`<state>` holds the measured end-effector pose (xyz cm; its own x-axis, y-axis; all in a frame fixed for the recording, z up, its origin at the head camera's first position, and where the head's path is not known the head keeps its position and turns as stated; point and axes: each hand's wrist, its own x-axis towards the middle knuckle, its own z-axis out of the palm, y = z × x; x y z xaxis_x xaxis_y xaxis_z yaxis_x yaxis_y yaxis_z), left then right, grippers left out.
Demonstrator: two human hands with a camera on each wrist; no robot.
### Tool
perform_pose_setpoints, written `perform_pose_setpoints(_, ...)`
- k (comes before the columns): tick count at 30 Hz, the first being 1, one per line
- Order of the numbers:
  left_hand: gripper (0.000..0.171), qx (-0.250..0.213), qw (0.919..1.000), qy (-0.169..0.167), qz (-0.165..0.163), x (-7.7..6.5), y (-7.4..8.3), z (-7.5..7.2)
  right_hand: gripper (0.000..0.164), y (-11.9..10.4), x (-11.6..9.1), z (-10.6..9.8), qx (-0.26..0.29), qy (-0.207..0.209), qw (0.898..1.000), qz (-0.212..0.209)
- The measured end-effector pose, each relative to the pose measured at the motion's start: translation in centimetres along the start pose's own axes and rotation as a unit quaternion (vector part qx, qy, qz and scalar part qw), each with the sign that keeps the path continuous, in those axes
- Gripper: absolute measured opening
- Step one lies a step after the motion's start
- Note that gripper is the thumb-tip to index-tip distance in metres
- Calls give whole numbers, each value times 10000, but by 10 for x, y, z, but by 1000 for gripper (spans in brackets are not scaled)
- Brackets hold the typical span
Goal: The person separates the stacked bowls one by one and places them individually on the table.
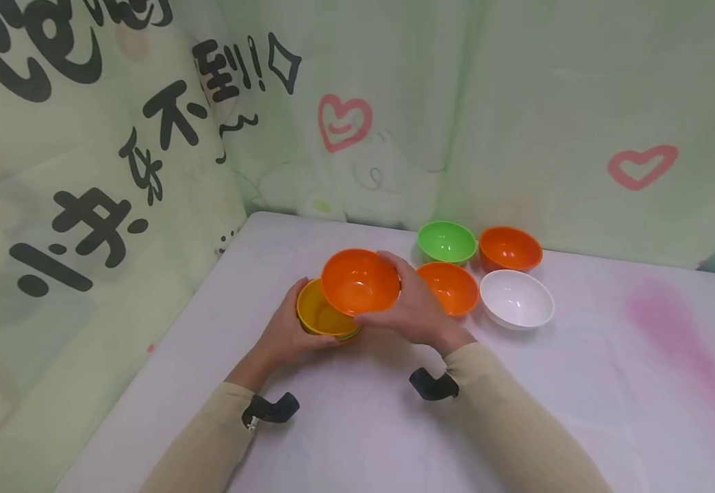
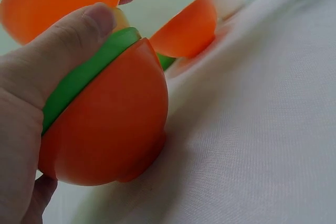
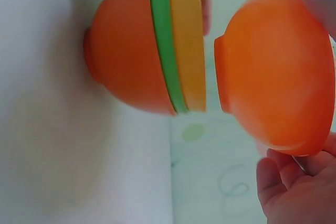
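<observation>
My left hand [image 1: 286, 330] grips a nested stack of bowls from the left side, thumb along the rim. A yellow bowl [image 1: 319, 311] lies uppermost, a green bowl [image 3: 167, 35] shows as a band beneath it, and an orange bowl [image 2: 118, 119] forms the bottom. Whether the stack's foot touches the table I cannot tell. Over the stack's right part, my right hand [image 1: 416, 307] holds another orange bowl [image 1: 360, 282] by its rim. In the right wrist view, a narrow gap separates that bowl's foot from the yellow rim.
Behind and right of my right hand stand a green bowl [image 1: 446, 241], an orange bowl [image 1: 510, 248], a nearer orange bowl [image 1: 453, 291] and a white bowl [image 1: 516, 300]. They rest on a white-covered table [image 1: 585, 383]. A printed curtain [image 1: 505, 103] hangs along the back and left.
</observation>
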<state>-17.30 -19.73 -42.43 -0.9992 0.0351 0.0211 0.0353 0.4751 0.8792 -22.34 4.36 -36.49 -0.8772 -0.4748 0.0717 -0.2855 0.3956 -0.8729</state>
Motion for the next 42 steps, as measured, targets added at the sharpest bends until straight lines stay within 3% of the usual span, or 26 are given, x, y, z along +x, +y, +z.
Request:
perform_pose_setpoints(9, 122, -73, 10000, -14, 24, 0, -1, 0, 105, 8, -14, -25, -701, 129, 9974, -90)
perform_pose_setpoints(17, 122, 6, 9999, 42, -148, -2, 1, 0, 103, 20, -36, -40, -1184, 157, 9927, -182)
perform_pose_setpoints(42, 122, 28, 9999, 103, -131, -2, 2, 2, 95, 50, -89, -57, -1208, 63, 9926, -79)
